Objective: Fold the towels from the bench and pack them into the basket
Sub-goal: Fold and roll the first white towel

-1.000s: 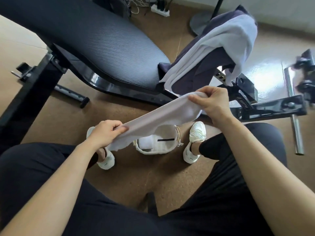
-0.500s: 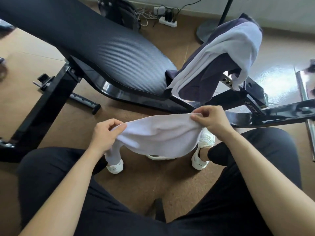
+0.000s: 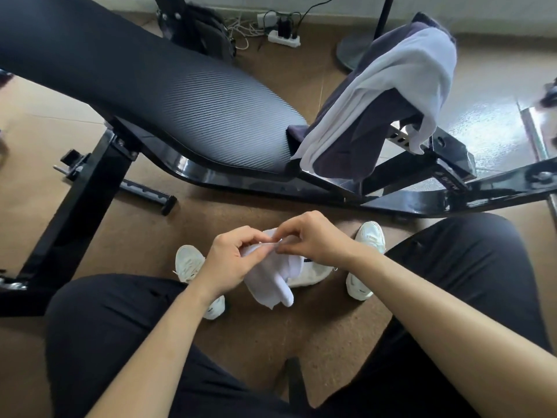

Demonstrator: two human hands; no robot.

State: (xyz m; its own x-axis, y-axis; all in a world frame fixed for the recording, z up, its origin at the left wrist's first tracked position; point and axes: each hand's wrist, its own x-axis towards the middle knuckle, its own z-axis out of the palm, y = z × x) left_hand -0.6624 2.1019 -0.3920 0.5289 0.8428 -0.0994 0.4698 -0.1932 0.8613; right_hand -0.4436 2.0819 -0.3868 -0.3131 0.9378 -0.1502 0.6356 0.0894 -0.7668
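A small white towel point(image 3: 272, 280) hangs doubled over between my knees. My left hand point(image 3: 232, 260) and my right hand point(image 3: 313, 239) pinch its top corners together, fingertips almost touching. Under the towel and my right wrist a piece of the white basket point(image 3: 313, 271) shows on the floor; most of it is hidden. Two more towels lie draped over the raised end of the black bench point(image 3: 180, 95): a white towel point(image 3: 391, 86) on top of a dark purple towel point(image 3: 361, 140).
My white shoes point(image 3: 188, 262) point(image 3: 370, 236) flank the basket on the brown floor. The bench's black frame point(image 3: 391, 191) runs across just beyond my hands. A power strip point(image 3: 284, 37) with cables and a fan base point(image 3: 349, 52) sit by the far wall.
My hands have come together, bringing the two ends of the white towel into one fold and lowering it. The towel now hangs doubled and hides most of the basket.
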